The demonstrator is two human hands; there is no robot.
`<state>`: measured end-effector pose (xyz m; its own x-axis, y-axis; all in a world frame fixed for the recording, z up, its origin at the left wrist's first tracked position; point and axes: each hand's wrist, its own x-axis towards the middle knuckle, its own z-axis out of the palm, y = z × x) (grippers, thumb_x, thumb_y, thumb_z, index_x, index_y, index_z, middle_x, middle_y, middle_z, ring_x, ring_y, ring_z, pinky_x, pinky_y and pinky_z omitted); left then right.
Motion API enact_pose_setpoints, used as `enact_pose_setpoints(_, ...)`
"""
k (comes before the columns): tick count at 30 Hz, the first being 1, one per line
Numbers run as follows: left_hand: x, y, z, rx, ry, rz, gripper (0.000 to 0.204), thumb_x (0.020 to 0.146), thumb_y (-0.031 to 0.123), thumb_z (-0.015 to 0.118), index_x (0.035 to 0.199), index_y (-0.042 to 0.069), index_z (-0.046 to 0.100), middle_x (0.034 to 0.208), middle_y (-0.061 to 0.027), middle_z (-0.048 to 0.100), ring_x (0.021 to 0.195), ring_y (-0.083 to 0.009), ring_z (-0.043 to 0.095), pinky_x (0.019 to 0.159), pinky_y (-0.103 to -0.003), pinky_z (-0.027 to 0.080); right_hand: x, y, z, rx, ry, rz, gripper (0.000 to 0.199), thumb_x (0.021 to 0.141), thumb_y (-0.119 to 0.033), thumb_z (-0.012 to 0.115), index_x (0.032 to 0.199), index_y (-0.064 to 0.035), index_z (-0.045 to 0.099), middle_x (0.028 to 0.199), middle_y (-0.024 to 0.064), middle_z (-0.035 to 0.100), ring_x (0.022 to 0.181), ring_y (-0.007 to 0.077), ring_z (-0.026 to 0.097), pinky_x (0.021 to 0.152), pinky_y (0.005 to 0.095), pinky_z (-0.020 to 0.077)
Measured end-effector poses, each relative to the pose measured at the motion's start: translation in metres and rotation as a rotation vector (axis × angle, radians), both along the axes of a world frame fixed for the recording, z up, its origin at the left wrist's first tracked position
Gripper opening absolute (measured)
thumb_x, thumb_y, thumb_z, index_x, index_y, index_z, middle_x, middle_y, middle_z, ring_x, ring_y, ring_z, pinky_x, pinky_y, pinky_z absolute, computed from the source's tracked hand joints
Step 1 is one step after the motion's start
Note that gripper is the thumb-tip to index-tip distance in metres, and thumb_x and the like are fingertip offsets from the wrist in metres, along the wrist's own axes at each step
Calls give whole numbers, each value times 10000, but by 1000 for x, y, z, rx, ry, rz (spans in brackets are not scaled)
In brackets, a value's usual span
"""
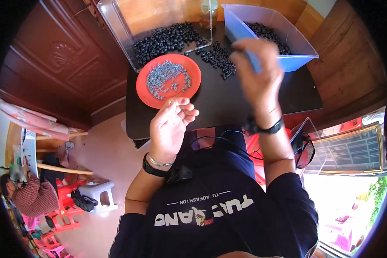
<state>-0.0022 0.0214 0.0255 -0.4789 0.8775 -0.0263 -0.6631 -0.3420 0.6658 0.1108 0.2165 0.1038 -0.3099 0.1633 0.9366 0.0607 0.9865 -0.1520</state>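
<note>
Blue object (253, 62) (tool, maybe) is in my curled right hand (264, 79), probably light, stiff, best held mid-body, with the orange plate (141, 84) just past my half-curled left hand (169, 122), can't tell if that's pinching anything.

The left hand (167, 127), palm up, is beside the orange-red plate (195, 73) of silvery beads (161, 77); the blurred right hand (264, 77) overlaps the blue plastic bin (299, 63).
</note>
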Motion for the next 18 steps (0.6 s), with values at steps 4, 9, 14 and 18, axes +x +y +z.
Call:
enact_pose_setpoints(4, -6, -6, -3, 19, 1, 13, 261, 978, 258, 413, 993, 34, 548, 966, -89, 586, 903, -221, 590, 828, -340, 442, 11, 70, 35, 123, 43, -367, 284, 765, -61, 698, 1046, -92, 671, 1002, 78, 676, 954, 252, 624, 850, 337, 486)
enact_pose_setpoints(9, -7, -6, -6, 32, -18, 2, 256, 979, 255, 413, 979, 35, 543, 961, -88, 584, 893, -219, 593, 815, -334, 447, -16, 68, 12, -130, -87, -56, 131, 826, -92, 676, 952, -85, 710, 903, 65, 688, 787, 141, 642, 696, 263, 510)
enact_pose_setpoints(14, -3, -10, -2, 11, 6, 4, 251, 978, 261, 417, 961, 42, 538, 940, -80, 579, 881, -215, 598, 798, -323, 451, -82, 85, -42, -239, -416, 9, 140, 817, -166, 661, 916, -79, 707, 883, 117, 682, 788, 225, 659, 702, 325, 518)
enact_pose_setpoints(18, -6, -18, -4, 0, 20, 20, 244, 972, 264, 422, 959, 49, 537, 930, -82, 579, 874, -219, 600, 791, -319, 451, -121, 104, -68, -357, -921, -200, 234, 798, -248, 593, 897, -73, 711, 953, 155, 678, 894, 337, 648, 797, 423, 517)
